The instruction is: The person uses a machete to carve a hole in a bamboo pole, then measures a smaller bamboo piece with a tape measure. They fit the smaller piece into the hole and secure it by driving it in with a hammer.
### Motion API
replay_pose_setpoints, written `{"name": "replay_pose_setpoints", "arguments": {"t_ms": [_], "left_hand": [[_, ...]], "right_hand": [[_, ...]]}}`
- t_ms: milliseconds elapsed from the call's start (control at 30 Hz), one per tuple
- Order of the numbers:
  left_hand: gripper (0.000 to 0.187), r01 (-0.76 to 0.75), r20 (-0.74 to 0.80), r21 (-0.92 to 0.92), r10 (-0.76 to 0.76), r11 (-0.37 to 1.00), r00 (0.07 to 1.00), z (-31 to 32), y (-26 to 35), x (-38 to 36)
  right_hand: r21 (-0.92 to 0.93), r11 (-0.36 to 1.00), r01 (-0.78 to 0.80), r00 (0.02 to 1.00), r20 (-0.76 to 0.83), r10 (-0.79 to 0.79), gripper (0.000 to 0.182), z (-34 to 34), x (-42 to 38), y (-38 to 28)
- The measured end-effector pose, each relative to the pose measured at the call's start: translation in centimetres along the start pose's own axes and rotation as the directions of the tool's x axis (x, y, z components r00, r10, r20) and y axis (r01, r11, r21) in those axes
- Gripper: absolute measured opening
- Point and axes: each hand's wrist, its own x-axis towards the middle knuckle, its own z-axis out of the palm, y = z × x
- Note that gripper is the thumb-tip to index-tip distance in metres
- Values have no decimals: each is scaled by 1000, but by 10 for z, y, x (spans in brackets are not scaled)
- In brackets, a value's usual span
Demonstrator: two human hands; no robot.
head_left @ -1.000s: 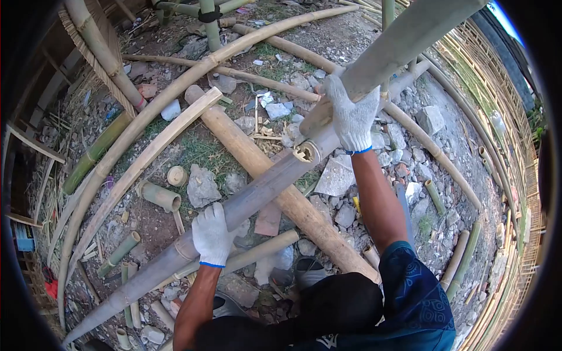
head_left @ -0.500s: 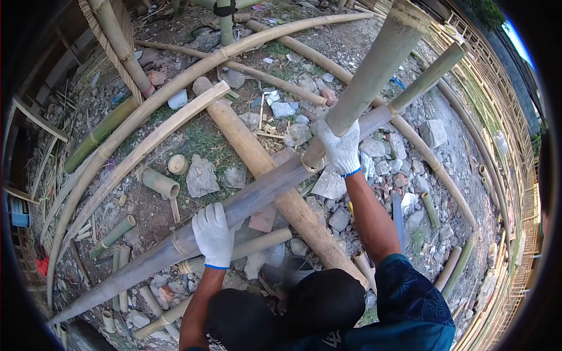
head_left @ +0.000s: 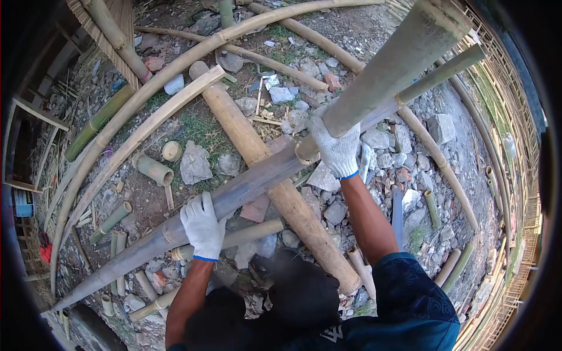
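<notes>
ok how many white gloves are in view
2. One glove is on the left hand, at the long grey pole; the other is on the right hand, around the thick raised bamboo. I see no others.

On my remote feed, the left hand [head_left: 202, 227] and the right hand [head_left: 338, 145] each wear a white, knitted-looking fabric work glove, finished at the wrist with a narrow bright-blue band [head_left: 349, 176]. Above the gloves, both forearms are uncovered. I see a short, dark teal-blue fabric sleeve [head_left: 413, 281] on the right arm, printed with paler curling and scale-like motifs. Black cloth [head_left: 304, 295] covers the legs, blurred in places, and a small, angular, pale logo [head_left: 332, 333] resembling a W marks dark fabric near the bottom edge.
</notes>
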Motion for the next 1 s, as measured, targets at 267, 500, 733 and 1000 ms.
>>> {"name": "replay_pose_setpoints", "arguments": {"t_ms": [267, 500, 733, 1000], "left_hand": [[81, -3, 214, 8, 1, 1000, 977, -10, -4, 23], [81, -29, 26, 39, 28, 999, 999, 0, 1, 4], [100, 256, 725, -554, 308, 792, 616, -37, -11, 117], [108, 293, 752, -634, 482, 716, 450, -14, 2, 137]], "right_hand": [[-27, 1000, 7, 999, 41, -6, 28, -8, -8, -1], [-150, 988, 22, 993, 116, -4, 26, -17, -14, 0], [-216, 973, 82, 993, 99, -62, 28, -26, -29, -6], [-305, 950, 58, 995, 91, -31, 26, -14, -20, -1]]}}
